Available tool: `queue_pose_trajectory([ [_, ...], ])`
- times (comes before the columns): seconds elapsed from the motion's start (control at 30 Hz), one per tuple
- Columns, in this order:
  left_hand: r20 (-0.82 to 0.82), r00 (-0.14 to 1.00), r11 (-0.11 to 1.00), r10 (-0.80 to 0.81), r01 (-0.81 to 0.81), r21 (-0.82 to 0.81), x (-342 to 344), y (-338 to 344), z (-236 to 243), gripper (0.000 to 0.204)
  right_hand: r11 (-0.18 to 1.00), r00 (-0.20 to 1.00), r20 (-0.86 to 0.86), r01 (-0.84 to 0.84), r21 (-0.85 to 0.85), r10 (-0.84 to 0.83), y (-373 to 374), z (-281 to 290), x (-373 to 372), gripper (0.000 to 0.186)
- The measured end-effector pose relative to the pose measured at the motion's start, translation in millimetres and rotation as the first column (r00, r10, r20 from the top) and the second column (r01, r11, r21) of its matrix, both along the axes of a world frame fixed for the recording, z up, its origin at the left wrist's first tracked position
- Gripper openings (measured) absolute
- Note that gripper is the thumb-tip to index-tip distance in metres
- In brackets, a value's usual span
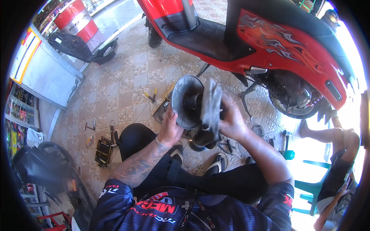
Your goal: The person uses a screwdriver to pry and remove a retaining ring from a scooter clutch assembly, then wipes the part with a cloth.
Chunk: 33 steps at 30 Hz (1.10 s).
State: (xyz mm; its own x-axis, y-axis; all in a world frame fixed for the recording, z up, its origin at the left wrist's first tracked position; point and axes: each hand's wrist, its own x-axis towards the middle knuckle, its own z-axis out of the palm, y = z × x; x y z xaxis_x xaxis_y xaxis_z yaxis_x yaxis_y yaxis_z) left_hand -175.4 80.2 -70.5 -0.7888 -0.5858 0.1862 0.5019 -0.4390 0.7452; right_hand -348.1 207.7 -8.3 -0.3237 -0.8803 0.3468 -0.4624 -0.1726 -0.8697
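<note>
In front of my chest, my left hand (pixel 170 130) grips the rim of a round, dished metal pulley disc (pixel 178 109) with a dark hub in its centre. The thumb presses on its near edge. To its right, my right hand (pixel 233 120) is closed around a grey, stained rag (pixel 211 104), which lies against the disc's hub side. Dark folds hang below the rag. The right fingertips are hidden behind the cloth.
A red scooter (pixel 285 48) stands ahead and to the right. Yellow-handled pliers (pixel 151 95) and a black-and-yellow tool case (pixel 103 152) lie on the tiled floor (pixel 115 82). Another person (pixel 339 154) sits at right near a green chair (pixel 310 184). A red drum (pixel 77 21) stands far left.
</note>
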Motion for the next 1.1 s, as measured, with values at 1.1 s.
queue_pose_trajectory([
  [1.1, 0.053, 0.998, 0.991, -0.023, 0.030, -0.132, 5, 6, 10, 0.117, 0.976, 0.996, 0.061, 0.074, -0.206, -0.062, -11, -13, 22, 0.053],
])
